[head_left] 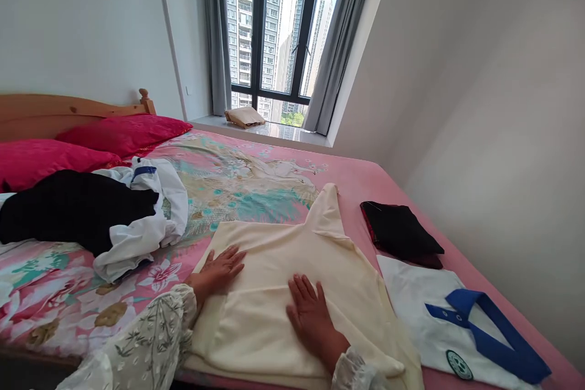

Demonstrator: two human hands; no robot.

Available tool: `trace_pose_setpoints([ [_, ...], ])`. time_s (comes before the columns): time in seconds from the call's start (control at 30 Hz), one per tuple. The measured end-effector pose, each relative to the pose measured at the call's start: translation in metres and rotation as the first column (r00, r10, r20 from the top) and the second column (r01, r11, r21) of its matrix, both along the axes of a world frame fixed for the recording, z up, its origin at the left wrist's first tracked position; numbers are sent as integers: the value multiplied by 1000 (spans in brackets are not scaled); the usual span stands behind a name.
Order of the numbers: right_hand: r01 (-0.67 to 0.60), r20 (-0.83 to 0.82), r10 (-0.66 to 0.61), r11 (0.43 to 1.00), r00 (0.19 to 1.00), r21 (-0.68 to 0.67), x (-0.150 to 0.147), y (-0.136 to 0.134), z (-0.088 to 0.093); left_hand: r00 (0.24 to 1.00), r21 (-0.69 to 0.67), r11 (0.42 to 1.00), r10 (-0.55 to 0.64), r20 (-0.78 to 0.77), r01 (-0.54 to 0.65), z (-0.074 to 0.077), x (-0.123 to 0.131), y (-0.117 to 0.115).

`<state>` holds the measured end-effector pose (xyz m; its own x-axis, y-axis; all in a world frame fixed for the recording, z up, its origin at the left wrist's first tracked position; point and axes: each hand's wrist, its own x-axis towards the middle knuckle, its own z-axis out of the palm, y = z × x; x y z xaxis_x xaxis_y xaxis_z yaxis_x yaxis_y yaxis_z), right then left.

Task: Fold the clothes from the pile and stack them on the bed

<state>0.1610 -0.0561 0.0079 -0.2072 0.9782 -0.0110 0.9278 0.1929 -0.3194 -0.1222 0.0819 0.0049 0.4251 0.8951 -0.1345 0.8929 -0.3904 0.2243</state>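
Observation:
A cream-coloured garment (274, 317) lies spread on the bed in front of me, its body partly folded over. One tapering part of it sticks up at the far right corner. My left hand (219, 271) rests flat on its left side with the fingers stretched out. On the middle of the cloth lies my right hand (313, 314), palm down and fingers extended. Neither hand grips anything. To the right, a folded white polo shirt (411, 298) with a blue collar and a round green badge touches the garment's edge.
Beyond the polo shirt sits a folded black garment (402, 231). A loose heap of black clothing (77, 207) and white clothing (169, 189) is on the left, near red pillows (128, 134). The floral bed sheet (256, 195) reaches a window sill (292, 132) holding a beige bundle (244, 116).

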Motion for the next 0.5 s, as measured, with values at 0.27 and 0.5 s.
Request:
trace_pose_setpoints([
  [0.27, -20, -2, 20, 1000, 1000, -8, 6, 6, -29, 991, 20, 991, 129, -33, -129, -17, -19, 78],
  [0.5, -53, 16, 54, 997, 998, -64, 11, 13, -43, 968, 173, 955, 249, -19, -242, -9, 5, 88],
])
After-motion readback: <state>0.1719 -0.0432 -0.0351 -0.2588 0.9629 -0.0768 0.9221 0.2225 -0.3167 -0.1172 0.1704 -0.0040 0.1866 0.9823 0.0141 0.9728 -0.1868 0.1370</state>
